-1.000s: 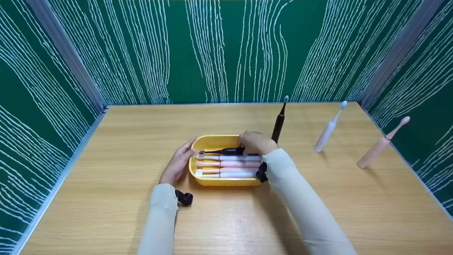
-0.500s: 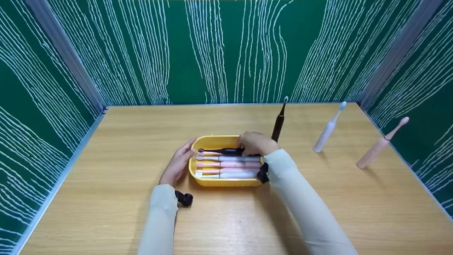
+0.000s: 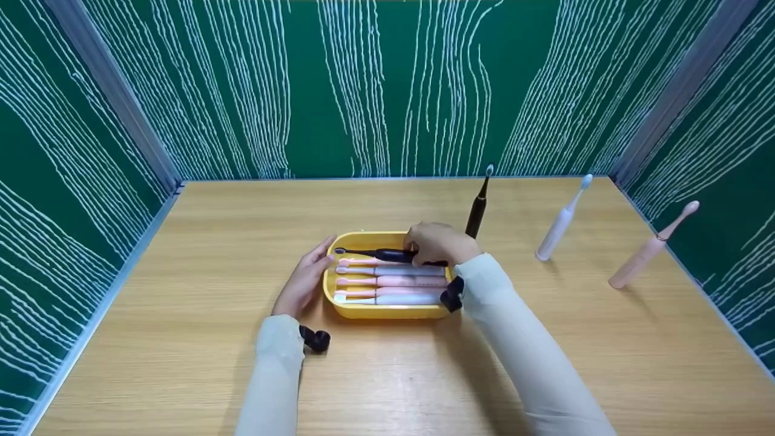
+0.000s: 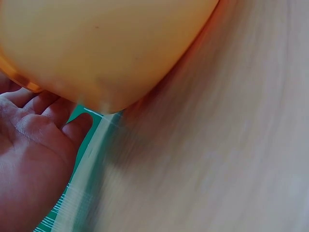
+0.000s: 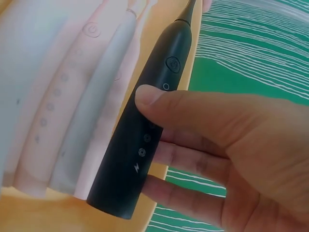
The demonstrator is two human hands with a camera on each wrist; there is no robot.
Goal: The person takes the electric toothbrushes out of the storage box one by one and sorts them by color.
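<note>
My right hand (image 3: 445, 242) pinches the handle of a black electric toothbrush (image 3: 387, 255) between thumb and fingers. In the right wrist view, the handle's power button and small icons face up. The toothbrush lies lengthwise along the back side of a yellow tray (image 3: 387, 312), its head toward the left. Beside it lie several pink (image 3: 412, 281) and white electric toothbrushes (image 3: 408, 299) in a row, heads also left. My left hand (image 3: 301, 283) rests against the tray's left end; in the left wrist view, its fingers reach the tray rim (image 4: 21, 79), palm visible.
On the wooden table (image 3: 181, 363), another black electric toothbrush (image 3: 478, 209) stands upright behind my right hand. Farther right stand a white one (image 3: 556, 233) and a pink one (image 3: 639, 260). Green walls (image 3: 399, 91) with white wavy lines border the back and sides.
The black toothbrush in my right hand has shifted slightly toward the tray's back wall, exposing a pink toothbrush beneath or beside it. My left hand and the tray stay put.
</note>
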